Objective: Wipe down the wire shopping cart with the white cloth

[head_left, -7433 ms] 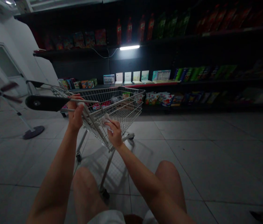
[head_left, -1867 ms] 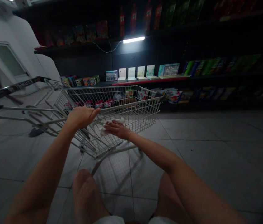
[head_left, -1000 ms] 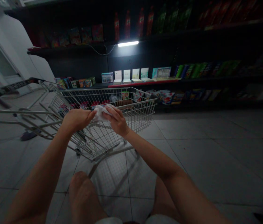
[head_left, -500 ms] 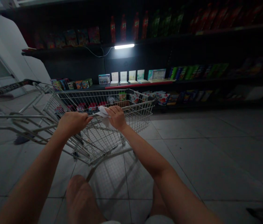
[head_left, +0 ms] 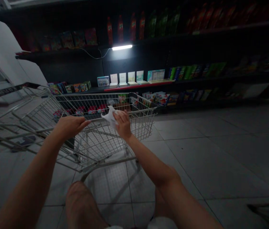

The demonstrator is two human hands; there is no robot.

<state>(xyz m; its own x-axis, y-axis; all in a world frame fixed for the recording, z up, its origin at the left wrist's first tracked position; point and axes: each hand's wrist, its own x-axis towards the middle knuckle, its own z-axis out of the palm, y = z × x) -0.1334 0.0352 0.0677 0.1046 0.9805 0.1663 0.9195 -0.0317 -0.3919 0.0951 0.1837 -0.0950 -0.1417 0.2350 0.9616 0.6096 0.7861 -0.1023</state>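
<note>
Right hand clenched on a crumpled white cloth, with the cloth's free end poking out toward 10 o'clock, above a wire shopping cart. Left hand at 9 o'clock from the cloth: open, palm down, fingers extended, grasping nothing, contact with the cart's rim impossible to tell. At 12 o'clock, dark store shelves with boxes and red bottles, plus a lit tube lamp.

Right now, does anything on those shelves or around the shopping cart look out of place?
One thing stands out: a thin white cable hangs in a loose loop under the shelf, running to the lit tube light instead of being fastened flat. Nothing else clearly looks wrong in this dim view.
</note>
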